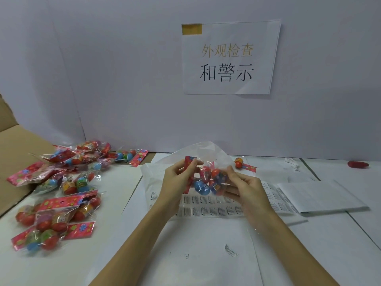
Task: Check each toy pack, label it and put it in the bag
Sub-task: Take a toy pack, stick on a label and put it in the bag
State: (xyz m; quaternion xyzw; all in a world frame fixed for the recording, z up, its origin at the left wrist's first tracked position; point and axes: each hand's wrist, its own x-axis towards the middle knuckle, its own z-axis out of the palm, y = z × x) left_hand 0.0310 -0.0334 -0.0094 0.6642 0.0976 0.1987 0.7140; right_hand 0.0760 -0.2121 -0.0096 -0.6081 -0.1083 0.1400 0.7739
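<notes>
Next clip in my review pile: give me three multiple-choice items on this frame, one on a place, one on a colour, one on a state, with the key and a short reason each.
1. Where does the pile of packs lie?
A. left of the hands
B. right of the hands
C. on the wall

2. What colour is the card header of the held pack?
A. green
B. red
C. white

3. How is the held pack held?
A. lying flat, untouched
B. in the right hand only
C. in both hands above the label sheet

Key: 1 A, the pile covers the table's left side. 2 B, the header pinched by the left hand is red. 3 C, the left hand grips the header and the right hand grips the bag end, with the labels below.
</notes>
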